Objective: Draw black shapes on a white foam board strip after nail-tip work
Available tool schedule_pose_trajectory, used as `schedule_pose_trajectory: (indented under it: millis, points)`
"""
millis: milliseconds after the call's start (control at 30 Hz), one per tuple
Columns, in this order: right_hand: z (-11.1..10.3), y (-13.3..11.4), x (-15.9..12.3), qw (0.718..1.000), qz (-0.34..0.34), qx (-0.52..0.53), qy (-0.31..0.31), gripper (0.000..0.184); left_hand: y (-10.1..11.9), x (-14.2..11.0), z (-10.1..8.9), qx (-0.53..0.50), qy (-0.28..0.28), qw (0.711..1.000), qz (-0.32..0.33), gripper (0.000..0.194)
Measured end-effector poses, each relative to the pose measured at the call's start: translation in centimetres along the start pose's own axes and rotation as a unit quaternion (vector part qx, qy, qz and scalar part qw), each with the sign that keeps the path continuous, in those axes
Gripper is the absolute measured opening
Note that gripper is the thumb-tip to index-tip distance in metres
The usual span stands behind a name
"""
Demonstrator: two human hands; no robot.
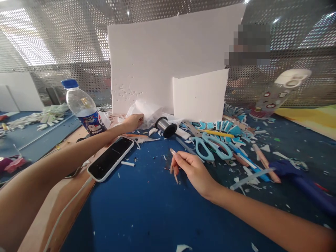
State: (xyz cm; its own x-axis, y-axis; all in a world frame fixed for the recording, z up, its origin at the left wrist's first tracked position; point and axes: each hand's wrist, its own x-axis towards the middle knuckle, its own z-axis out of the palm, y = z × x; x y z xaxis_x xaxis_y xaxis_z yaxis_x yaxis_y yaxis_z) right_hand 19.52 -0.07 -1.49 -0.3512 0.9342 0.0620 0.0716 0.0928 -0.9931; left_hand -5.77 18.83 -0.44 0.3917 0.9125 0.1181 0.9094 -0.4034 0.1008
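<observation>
One hand (134, 121) holds plastic (149, 111); spool (164, 126) lies sideways, pointing front-right.

This looks like a craft workshop: a glue gun (301, 182), scissors (210, 142) and a spool (166, 127) lie among cut foam scraps (220, 126) on a blue table (126, 217), white boards (157, 63) standing before a perforated metal screen (78, 45).

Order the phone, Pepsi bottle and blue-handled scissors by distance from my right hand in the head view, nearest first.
1. Scissors, just beyond your right hand.
2. Phone, to its left.
3. Pepsi bottle, farther left, behind the phone.
</observation>
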Motion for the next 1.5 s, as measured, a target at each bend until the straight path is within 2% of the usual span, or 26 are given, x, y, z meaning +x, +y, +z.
schedule_pose_trajectory:
  millis: [200,367,533,767,867,967,1067,1267,1367,1500]
  points:
    - [0.0,-0.1,-0.1,1.000,0.001,-0.017,0.000,0.046,0.8,0.7,0.1,-0.019,0.006,1.000,0.003,0.032]
    - [-0.1,0.0,-0.1,1.000,0.005,-0.029,0.002,0.047,0.8,-0.5,-0.3,-0.006,0.039,0.999,0.012,0.031]
    - [0.0,-0.1,-0.1,1.000,0.007,-0.021,0.001,0.045,0.6,-1.8,-0.5,-0.016,0.040,0.997,0.069,0.030]
    - [0.0,-0.2,-0.1,1.000,0.011,-0.014,0.001,0.043,1.7,-0.3,-0.7,-0.061,-0.010,0.986,0.155,0.031]
    - [0.0,-0.2,-0.2,1.000,0.013,-0.012,0.000,0.043,2.2,-0.3,-1.0,-0.065,-0.007,0.982,0.177,0.045]
    - [0.1,-0.2,-0.2,1.000,0.014,-0.007,0.000,0.044,2.2,-1.1,-1.1,-0.064,0.024,0.983,0.172,0.073]
    - [0.1,-0.3,-0.1,1.000,0.014,-0.006,0.001,0.045,1.8,-2.3,-1.0,-0.061,0.058,0.984,0.157,0.084]
    - [0.0,-0.3,-0.1,1.000,0.012,-0.007,0.006,0.042,2.0,-3.8,-1.0,-0.047,0.070,0.985,0.150,0.079]
    - [0.0,-0.3,-0.1,1.000,0.013,-0.005,0.003,0.043,2.9,-4.2,-1.5,-0.041,0.080,0.986,0.139,0.077]
    - [0.1,-0.2,-0.1,1.000,0.013,0.001,0.002,0.043,4.6,-5.3,-2.5,-0.034,0.051,0.988,0.143,0.078]
